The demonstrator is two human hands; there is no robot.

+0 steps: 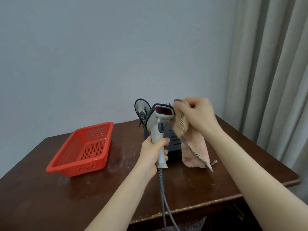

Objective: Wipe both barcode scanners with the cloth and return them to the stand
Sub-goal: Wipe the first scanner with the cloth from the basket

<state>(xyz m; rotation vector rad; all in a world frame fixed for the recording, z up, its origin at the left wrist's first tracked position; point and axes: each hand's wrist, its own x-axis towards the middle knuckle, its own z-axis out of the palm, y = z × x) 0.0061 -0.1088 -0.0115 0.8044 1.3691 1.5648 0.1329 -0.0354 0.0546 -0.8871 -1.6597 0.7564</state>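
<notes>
My left hand (153,149) grips the handle of a grey barcode scanner (158,125), held upright above the table with its red window facing me. My right hand (196,114) holds a pink cloth (195,147) bunched against the right side of the scanner's head; the rest of the cloth hangs down to the table. Behind the scanner stands a dark stand (173,140), mostly hidden. A second scanner (141,109) sits at the stand's back left, only partly visible. The held scanner's grey cable (164,197) runs down off the table's front edge.
A red perforated plastic basket (83,147), with nothing in it, sits on the left of the brown wooden table (50,197). A grey wall is behind, and grey curtains (275,64) hang at the right. The table's front edge is close to me.
</notes>
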